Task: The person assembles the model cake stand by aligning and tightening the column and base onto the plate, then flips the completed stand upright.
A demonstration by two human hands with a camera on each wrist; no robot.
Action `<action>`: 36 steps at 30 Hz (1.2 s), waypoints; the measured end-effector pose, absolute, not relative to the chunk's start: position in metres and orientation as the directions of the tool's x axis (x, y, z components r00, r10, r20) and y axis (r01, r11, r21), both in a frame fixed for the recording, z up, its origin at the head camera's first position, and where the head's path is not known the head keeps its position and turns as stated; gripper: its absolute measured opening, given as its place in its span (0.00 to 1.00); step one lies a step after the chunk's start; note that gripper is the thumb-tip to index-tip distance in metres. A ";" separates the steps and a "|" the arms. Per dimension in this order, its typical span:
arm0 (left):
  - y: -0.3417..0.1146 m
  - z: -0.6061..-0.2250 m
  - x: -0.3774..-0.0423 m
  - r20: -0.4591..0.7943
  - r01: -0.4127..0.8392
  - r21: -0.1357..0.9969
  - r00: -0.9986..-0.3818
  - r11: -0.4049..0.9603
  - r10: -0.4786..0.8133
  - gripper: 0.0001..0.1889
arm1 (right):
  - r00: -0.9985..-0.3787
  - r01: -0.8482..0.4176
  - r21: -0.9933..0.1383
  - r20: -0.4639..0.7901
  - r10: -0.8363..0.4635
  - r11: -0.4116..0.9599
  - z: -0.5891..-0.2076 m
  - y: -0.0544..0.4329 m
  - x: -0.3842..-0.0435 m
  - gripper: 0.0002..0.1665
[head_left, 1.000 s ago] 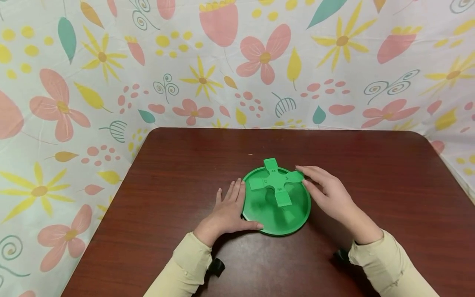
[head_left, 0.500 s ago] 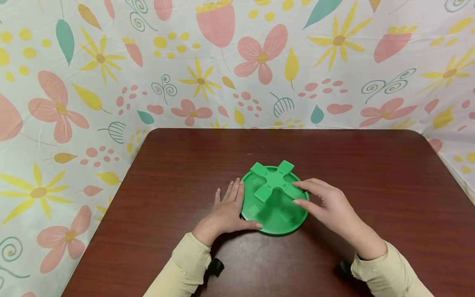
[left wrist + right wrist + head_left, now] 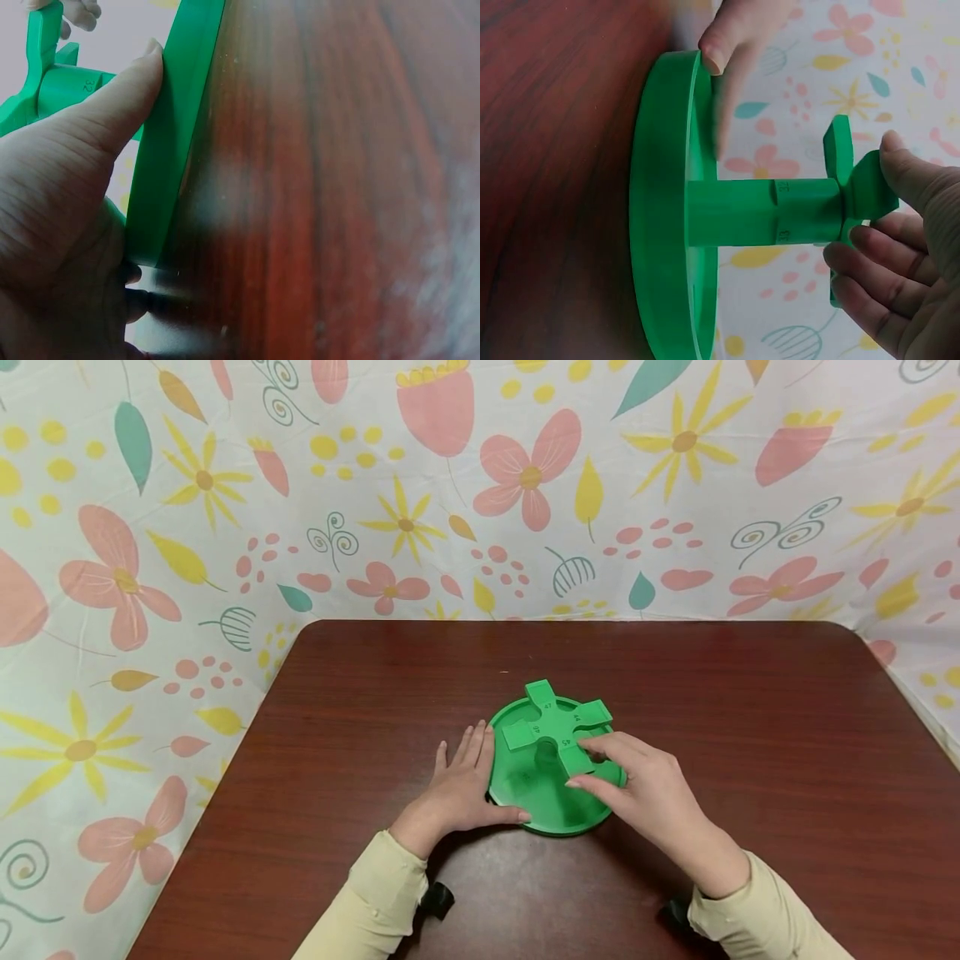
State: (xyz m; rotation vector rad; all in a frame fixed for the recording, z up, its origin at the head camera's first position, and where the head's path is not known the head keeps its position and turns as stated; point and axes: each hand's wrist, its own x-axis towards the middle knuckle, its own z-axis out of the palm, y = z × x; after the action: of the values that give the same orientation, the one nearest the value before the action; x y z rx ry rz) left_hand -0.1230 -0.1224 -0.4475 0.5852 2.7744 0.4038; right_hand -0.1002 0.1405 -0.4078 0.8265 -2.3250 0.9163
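A round green dish lies on the table, with a short green post rising from its middle. On top of the post sits a green four-armed cross piece marked with small numbers. My left hand rests against the dish's left side, fingers straight along the rim and thumb at its front edge. With thumb and fingers my right hand pinches the near right arm of the cross. In the right wrist view the thumb lies on one face of that arm, other fingers behind it.
The brown wooden table extends around the dish on all sides. Behind and to the left hangs a flowered cloth. A black object sits at the left cuff and another at the right cuff.
The cross has turned clockwise on the post, through a diagonal position. My right hand has come from the dish's right edge toward the near right, onto an arm. My left hand stays put.
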 end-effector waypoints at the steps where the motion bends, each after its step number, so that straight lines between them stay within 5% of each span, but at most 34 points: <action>1: -0.122 -0.447 -0.123 -0.209 0.350 0.325 -0.880 0.879 0.427 0.69 | -0.687 -0.689 -0.418 0.638 -0.348 0.592 -0.407 0.141 -0.101 0.29; 11: -0.123 -0.446 -0.123 -0.204 0.351 0.339 -0.878 0.873 0.433 0.69 | -0.725 -0.573 -0.440 0.666 -0.177 0.691 -0.398 0.160 -0.121 0.17; 18: -0.122 -0.447 -0.123 -0.204 0.352 0.339 -0.878 0.872 0.433 0.69 | -0.824 -0.539 -0.525 0.492 -0.282 0.659 -0.403 0.168 -0.133 0.24; 36: -0.124 -0.446 -0.123 -0.215 0.343 0.333 -0.879 0.878 0.425 0.69 | -0.878 -0.472 -0.626 0.399 -0.266 0.620 -0.401 0.169 -0.114 0.21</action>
State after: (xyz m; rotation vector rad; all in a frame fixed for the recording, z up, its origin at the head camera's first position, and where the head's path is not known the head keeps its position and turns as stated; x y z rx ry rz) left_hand -0.1229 -0.1237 -0.4460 0.5776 2.7663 0.4155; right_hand -0.1143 0.1692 -0.4010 0.6012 -2.5790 1.1103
